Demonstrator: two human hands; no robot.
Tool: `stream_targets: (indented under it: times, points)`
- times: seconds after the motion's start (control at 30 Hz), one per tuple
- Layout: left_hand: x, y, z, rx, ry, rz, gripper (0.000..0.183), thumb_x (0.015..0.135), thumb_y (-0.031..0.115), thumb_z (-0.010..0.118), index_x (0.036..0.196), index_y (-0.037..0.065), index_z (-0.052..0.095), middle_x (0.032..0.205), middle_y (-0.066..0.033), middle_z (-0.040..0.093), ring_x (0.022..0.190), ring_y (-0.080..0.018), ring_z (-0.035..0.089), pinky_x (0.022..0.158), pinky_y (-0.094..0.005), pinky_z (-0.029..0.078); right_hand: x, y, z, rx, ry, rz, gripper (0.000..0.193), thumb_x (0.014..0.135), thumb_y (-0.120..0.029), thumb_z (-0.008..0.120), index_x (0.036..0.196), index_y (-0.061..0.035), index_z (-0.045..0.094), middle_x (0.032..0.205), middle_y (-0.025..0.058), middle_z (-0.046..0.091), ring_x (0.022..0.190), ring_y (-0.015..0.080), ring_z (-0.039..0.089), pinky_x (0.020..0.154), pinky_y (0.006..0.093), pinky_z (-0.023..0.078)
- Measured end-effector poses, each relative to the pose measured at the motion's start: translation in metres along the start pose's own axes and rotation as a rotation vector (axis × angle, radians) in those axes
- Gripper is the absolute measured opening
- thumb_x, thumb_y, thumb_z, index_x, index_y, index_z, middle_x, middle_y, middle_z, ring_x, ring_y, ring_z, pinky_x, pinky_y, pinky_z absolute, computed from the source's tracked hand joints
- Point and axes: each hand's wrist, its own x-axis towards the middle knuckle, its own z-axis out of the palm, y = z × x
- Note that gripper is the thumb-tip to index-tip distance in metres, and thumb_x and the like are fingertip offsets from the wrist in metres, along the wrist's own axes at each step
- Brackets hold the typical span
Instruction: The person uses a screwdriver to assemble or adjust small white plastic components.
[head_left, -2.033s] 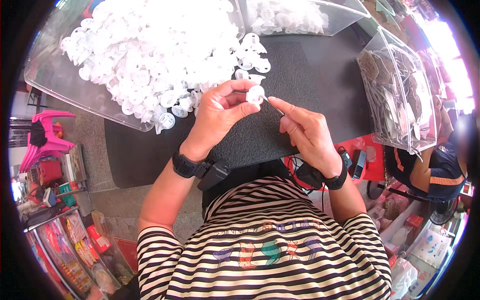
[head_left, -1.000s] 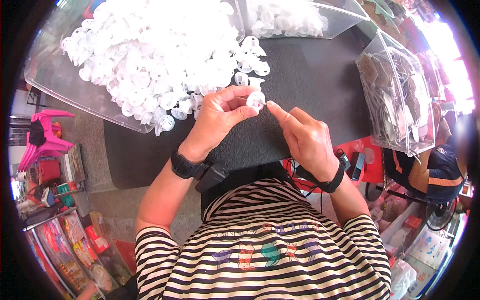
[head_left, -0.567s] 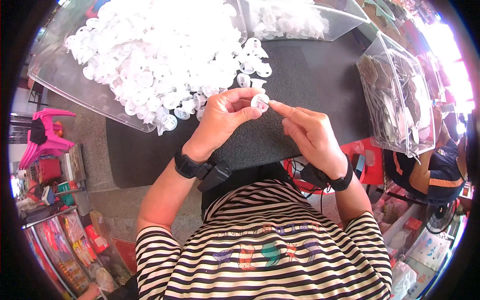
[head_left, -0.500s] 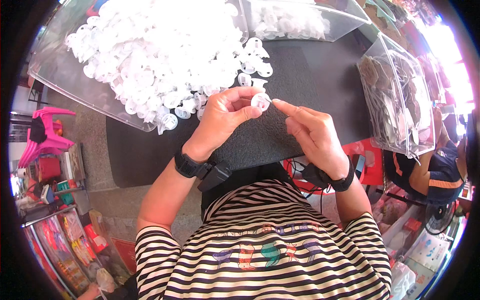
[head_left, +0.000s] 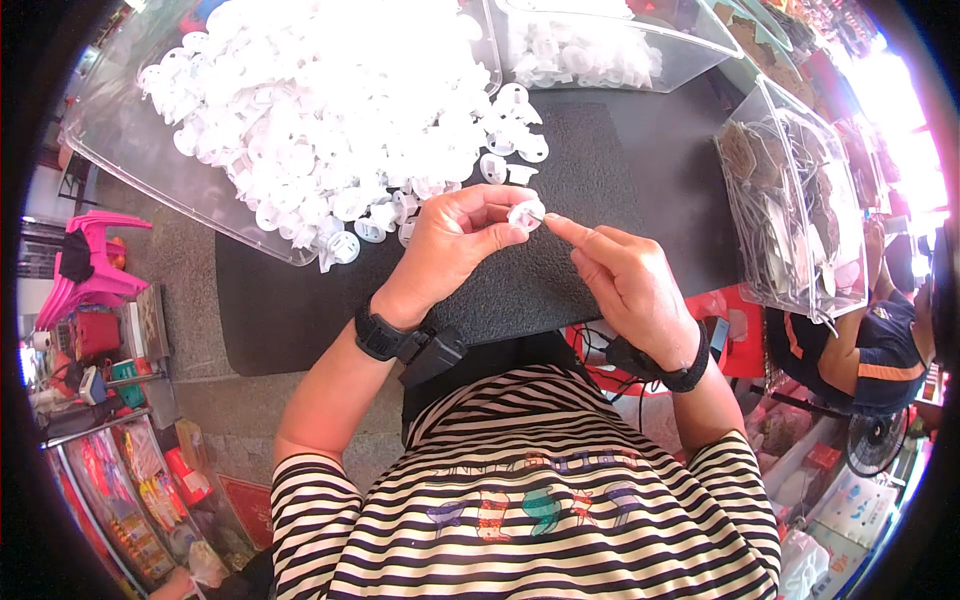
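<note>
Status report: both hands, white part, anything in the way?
Left hand pinching white part. Right hand close, thin tool tip at part. Loose parts just beyond left hand, none between hands.

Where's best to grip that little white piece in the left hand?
I'd probably pinch the white piece by its rim from the left, as the left hand does: it looks small and round, with its right side facing the right hand.

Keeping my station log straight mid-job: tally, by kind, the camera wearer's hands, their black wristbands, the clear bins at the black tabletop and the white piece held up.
Left hand and right hand: 2
Black wristbands: 2
Clear bins: 3
White piece in the left hand: 1
Total: 8
</note>
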Motion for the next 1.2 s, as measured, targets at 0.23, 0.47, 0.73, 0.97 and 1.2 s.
stream_targets:
  times: [0.23,0.47,0.73,0.97,1.2]
  points:
    - [0.000,0.003,0.001,0.130,0.031,0.022,0.028,0.090,0.001,0.068,0.118,-0.002,0.066,0.104,-0.0056,0.070,0.095,-0.0099,0.065,0.085,-0.0237,0.054,0.003,0.003,-0.005,0.060,-0.056,-0.033,0.041,0.088,0.001,0.056,0.129,-0.0030,0.061,0.071,0.0153,0.057,0.063,0.0262,0.058,0.062,0.0350,0.047]
    - [0.000,0.003,0.000,0.122,0.044,0.029,0.027,0.090,0.001,0.068,0.117,-0.002,0.066,0.103,-0.0057,0.071,0.094,-0.0095,0.065,0.084,-0.0232,0.054,0.001,0.003,-0.006,0.065,-0.057,-0.010,0.042,0.088,0.002,0.056,0.130,-0.0027,0.061,0.071,0.0148,0.058,0.063,0.0249,0.059,0.063,0.0338,0.048]
    - [0.001,0.001,-0.001,0.135,0.050,0.055,0.027,0.090,0.001,0.069,0.117,-0.002,0.067,0.103,-0.0054,0.071,0.094,-0.0099,0.065,0.085,-0.0237,0.054,0.003,0.003,-0.003,0.039,-0.056,-0.002,0.040,0.089,0.000,0.056,0.128,-0.0021,0.061,0.070,0.0155,0.056,0.062,0.0279,0.057,0.062,0.0357,0.046]
    - [-0.001,0.002,0.002,0.098,0.012,0.016,0.028,0.089,0.001,0.069,0.117,-0.001,0.067,0.102,-0.0056,0.071,0.093,-0.0096,0.065,0.084,-0.0236,0.054,0.003,0.002,-0.001,0.081,-0.053,0.013,0.041,0.090,0.000,0.054,0.130,-0.0019,0.060,0.069,0.0156,0.055,0.060,0.0256,0.055,0.061,0.0346,0.046]
    - [0.000,0.003,0.001,0.069,0.061,0.008,0.026,0.088,-0.001,0.070,0.114,0.000,0.069,0.100,-0.0046,0.072,0.089,-0.0085,0.066,0.082,-0.0238,0.054,0.010,0.003,-0.009,0.149,-0.121,0.035,0.041,0.090,0.000,0.052,0.131,-0.0025,0.060,0.067,0.0130,0.053,0.057,0.0194,0.053,0.060,0.0311,0.046]
